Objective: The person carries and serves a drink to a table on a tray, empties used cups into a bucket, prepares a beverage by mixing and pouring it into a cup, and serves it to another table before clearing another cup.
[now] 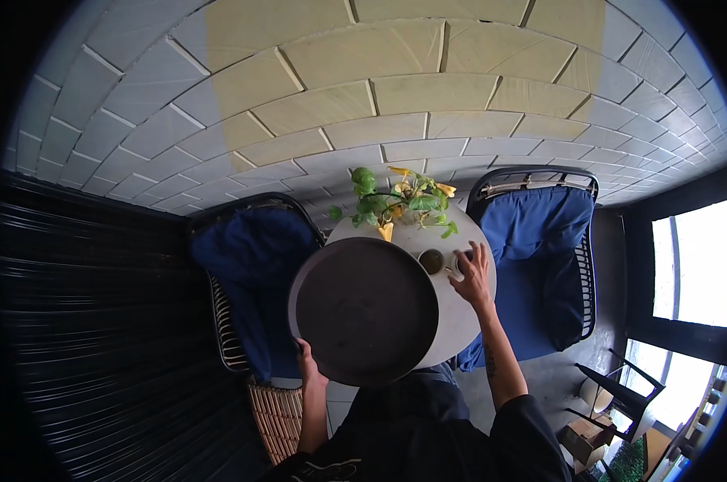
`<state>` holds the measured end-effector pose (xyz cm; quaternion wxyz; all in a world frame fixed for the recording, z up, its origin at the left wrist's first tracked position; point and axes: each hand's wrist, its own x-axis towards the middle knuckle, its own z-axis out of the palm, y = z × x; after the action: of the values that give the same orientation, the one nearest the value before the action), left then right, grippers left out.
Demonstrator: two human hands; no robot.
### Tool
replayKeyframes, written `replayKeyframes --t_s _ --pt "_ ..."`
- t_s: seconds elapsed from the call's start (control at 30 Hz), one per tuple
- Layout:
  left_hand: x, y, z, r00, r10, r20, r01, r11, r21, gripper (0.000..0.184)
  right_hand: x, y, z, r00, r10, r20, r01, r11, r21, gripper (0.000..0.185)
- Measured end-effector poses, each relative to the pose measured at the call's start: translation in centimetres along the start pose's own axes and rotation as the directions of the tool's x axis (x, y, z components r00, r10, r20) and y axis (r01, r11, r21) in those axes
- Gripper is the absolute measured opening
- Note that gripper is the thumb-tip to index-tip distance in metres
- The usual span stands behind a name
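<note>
My left hand [310,366] grips the near-left rim of a large round dark serving tray [363,309], holding it over the left part of a round grey table [465,321]. The tray carries nothing on its surface. My right hand [474,277] reaches over the table's right side, its fingers curled around a cup [462,260] that they partly hide. Just left of it stands a second cup [432,260] with dark contents.
A plant with green leaves and yellow flowers [401,201] stands at the table's back edge by the brick wall [396,96]. Blue-cushioned chairs flank the table, one on the left [255,257] and one on the right [536,265]. Black chair legs [620,394] show at lower right.
</note>
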<state>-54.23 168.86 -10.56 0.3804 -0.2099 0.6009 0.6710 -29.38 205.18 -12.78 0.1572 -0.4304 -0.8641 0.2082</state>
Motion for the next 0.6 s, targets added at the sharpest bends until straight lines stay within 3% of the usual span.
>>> replayKeyframes --t_s 0.03,0.07,0.13,0.17,0.27,0.43,0.6 --pt "-0.1 0.0 0.1 1.0 0.002 0.003 -0.002 1.0 -0.001 0.077 0.1 -0.1 0.4 1.0 0.006 0.018 -0.007 0.999 0.042 0.046" --pt "-1.0 0.6 0.9 1.0 -0.001 -0.018 0.001 1.0 0.008 0.077 0.1 0.0 1.2 1.0 0.003 0.015 -0.004 0.999 0.042 0.046" --pt "-1.0 0.8 1.1 0.999 0.003 -0.039 -0.003 1.0 0.013 0.077 0.1 0.0 2.6 0.996 -0.081 -0.027 0.08 0.995 -0.057 0.028" --pt "-0.6 0.5 0.6 1.0 0.003 -0.019 -0.003 1.0 -0.005 0.076 0.1 -0.3 3.1 0.996 -0.069 -0.056 0.068 0.997 -0.022 0.011" --pt "-0.2 0.2 -0.6 1.0 0.008 0.026 -0.007 1.0 -0.028 0.075 0.0 -0.9 4.1 0.987 -0.135 -0.087 0.122 0.982 -0.143 0.006" --pt "-0.2 0.1 -1.0 0.998 -0.009 0.064 0.013 0.998 -0.063 0.074 -1.8 -1.8 4.4 0.97 -0.217 -0.107 0.199 0.967 -0.157 0.01" --pt "0.3 -0.2 -1.8 0.998 0.025 0.049 -0.021 0.998 -0.067 0.075 -3.3 -2.8 4.8 0.976 -0.188 -0.11 0.182 0.982 -0.056 0.018"
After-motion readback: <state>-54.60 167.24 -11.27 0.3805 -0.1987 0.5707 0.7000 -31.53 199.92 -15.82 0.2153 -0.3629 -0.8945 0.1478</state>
